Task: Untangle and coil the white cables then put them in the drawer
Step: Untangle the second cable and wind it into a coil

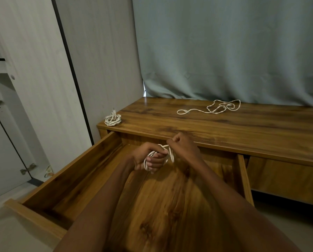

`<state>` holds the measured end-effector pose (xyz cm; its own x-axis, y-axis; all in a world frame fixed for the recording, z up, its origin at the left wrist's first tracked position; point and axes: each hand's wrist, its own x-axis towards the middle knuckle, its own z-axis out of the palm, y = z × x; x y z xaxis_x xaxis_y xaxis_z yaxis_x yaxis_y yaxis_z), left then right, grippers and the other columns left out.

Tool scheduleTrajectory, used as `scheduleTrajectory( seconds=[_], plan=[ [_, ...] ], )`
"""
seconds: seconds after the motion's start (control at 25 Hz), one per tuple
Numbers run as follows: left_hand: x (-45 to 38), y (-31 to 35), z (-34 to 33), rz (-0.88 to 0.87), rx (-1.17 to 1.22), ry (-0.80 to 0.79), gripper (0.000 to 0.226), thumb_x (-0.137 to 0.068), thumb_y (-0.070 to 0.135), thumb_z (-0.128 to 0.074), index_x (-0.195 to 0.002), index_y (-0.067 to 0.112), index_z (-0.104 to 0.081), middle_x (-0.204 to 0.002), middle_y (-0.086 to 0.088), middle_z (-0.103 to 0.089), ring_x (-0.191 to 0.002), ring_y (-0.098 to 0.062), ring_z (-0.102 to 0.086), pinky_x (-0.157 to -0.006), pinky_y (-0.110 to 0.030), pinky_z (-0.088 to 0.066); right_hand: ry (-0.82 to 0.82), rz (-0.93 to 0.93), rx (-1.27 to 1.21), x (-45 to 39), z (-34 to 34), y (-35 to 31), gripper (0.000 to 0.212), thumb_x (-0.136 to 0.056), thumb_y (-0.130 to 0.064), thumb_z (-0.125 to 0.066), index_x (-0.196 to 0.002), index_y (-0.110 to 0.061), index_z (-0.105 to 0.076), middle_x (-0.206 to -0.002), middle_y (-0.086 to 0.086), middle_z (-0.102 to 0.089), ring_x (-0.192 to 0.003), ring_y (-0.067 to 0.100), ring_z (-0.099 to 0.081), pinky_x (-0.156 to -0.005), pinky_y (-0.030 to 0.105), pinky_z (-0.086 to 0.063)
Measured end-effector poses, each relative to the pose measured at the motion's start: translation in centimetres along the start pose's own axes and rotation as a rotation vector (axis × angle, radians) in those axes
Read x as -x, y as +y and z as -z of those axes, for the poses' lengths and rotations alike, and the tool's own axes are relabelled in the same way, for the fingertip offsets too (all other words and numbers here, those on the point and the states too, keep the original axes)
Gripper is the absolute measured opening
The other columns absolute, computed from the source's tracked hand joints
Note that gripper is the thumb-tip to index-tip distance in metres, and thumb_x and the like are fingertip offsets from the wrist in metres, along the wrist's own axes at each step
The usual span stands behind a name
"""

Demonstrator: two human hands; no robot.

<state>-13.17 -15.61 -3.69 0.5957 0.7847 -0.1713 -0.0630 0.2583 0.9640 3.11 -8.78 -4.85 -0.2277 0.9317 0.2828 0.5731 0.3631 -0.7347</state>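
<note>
Three white cables. One coiled cable [113, 120] at desk's left corner. Left hand [148, 158], fingers curled through second cable's loops [153, 155] over open drawer [70, 171]; right hand [184, 147] pinches its strand. Third, tangled cable [213, 108] lies far right on desk [243, 128].

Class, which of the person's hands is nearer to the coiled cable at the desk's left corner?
Left. The left hand is below and right of the coiled cable; the right hand lies farther right.

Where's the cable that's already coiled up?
The coiled cable sits on the desk's far left corner, beside the wall and just above the open drawer.
</note>
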Motion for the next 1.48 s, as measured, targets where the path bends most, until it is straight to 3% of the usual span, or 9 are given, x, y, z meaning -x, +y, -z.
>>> scheduleTrajectory(
  seconds=[0.16,0.32,0.4,0.52,0.8,0.92,1.04,1.2,1.48],
  plan=[
    [0.2,0.1,0.0,-0.069,0.206,-0.092,0.04,-0.092,0.012,-0.042,-0.053,0.015,-0.032,-0.038,0.001,-0.023,-0.033,-0.012,-0.017,-0.041,-0.027,-0.015,-0.082,0.187,-0.406,-0.2,-0.8,0.1,0.019,-0.096,-0.03,-0.064,-0.078,-0.029,-0.071,-0.097,-0.004,-0.068,-0.09,0.003,-0.064,-0.086,0.028,-0.048],
    [0.6,0.5,0.2,-0.172,0.324,-0.144,0.039,-0.088,0.012,-0.042,-0.049,0.015,-0.039,-0.034,0.002,-0.024,-0.03,-0.012,-0.018,-0.04,-0.024,-0.017,-0.247,0.26,-0.596,0.8,-0.1,-1.0,0.038,-0.099,-0.044,-0.057,-0.075,-0.018,-0.07,-0.069,0.002,-0.066,-0.07,0.002,-0.053,-0.069,0.026,-0.041],
    [0.8,0.5,0.3,-0.211,0.34,-0.148,0.038,-0.087,0.013,-0.039,-0.049,0.015,-0.043,-0.034,0.002,-0.027,-0.029,-0.012,-0.024,-0.04,-0.024,-0.02,-0.381,0.267,-0.584,0.8,0.1,-0.8,0.031,-0.096,-0.046,-0.061,-0.091,-0.02,-0.077,-0.077,0.014,-0.071,-0.074,0.009,-0.052,-0.069,0.028,-0.039],
    [0.7,0.4,0.5,-0.241,0.338,-0.121,0.042,-0.087,0.013,-0.035,-0.047,0.013,-0.047,-0.032,0.001,-0.035,-0.03,-0.014,-0.026,-0.04,-0.024,-0.022,-0.47,0.242,-0.617,0.4,0.5,-0.5,0.013,-0.094,-0.035,-0.067,-0.097,-0.03,-0.079,-0.084,0.001,-0.07,-0.079,0.015,-0.055,-0.073,0.032,-0.04],
    [0.6,-0.1,0.8,-0.3,0.048,0.375,0.056,-0.094,0.035,-0.059,-0.045,0.012,-0.043,-0.034,-0.005,-0.04,-0.031,-0.017,-0.042,-0.044,-0.024,-0.039,-0.386,0.221,-0.514,0.4,1.0,-0.2,0.036,-0.085,-0.042,-0.074,-0.1,-0.009,-0.075,-0.081,0.005,-0.068,-0.072,0.014,-0.06,-0.067,0.032,-0.044],
    [0.4,0.2,0.9,-0.292,-0.052,0.557,0.053,-0.085,0.042,-0.069,-0.048,0.01,-0.049,-0.041,-0.009,-0.044,-0.041,-0.02,-0.049,-0.05,-0.027,-0.046,-0.352,0.213,-0.518,0.4,1.3,-0.4,0.028,-0.087,-0.036,-0.075,-0.09,-0.008,-0.074,-0.073,0.001,-0.066,-0.067,0.011,-0.058,-0.063,0.029,-0.043],
    [-0.1,0.4,1.1,-0.27,-0.21,0.663,0.049,-0.075,0.052,-0.077,-0.061,0.009,-0.058,-0.051,-0.006,-0.052,-0.052,-0.017,-0.049,-0.054,-0.025,-0.045,-0.311,0.199,-0.554,0.4,1.8,-0.6,0.013,-0.092,-0.021,-0.073,-0.082,-0.012,-0.072,-0.065,-0.003,-0.064,-0.058,0.007,-0.056,-0.055,0.02,-0.044],
    [-0.5,0.3,1.6,-0.343,-0.245,0.647,0.041,-0.084,0.04,-0.072,-0.106,0.006,-0.069,-0.077,-0.005,-0.066,-0.071,-0.016,-0.058,-0.065,-0.026,-0.05,-0.265,0.042,-0.68,0.2,2.4,0.0,0.034,-0.093,-0.029,-0.07,-0.097,0.004,-0.07,-0.067,0.01,-0.065,-0.053,0.017,-0.058,-0.048,0.026,-0.047],
    [-2.1,-0.5,1.8,-0.522,-0.753,0.805,0.028,-0.103,0.025,-0.052,-0.125,0.015,-0.065,-0.096,0.002,-0.07,-0.081,-0.003,-0.061,-0.072,-0.02,-0.048,-0.277,-0.038,-0.655,-0.1,2.7,1.0,0.041,-0.093,-0.041,-0.068,-0.104,-0.002,-0.072,-0.075,0.011,-0.07,-0.052,0.016,-0.059,-0.047,0.027,-0.05]
  ],
)
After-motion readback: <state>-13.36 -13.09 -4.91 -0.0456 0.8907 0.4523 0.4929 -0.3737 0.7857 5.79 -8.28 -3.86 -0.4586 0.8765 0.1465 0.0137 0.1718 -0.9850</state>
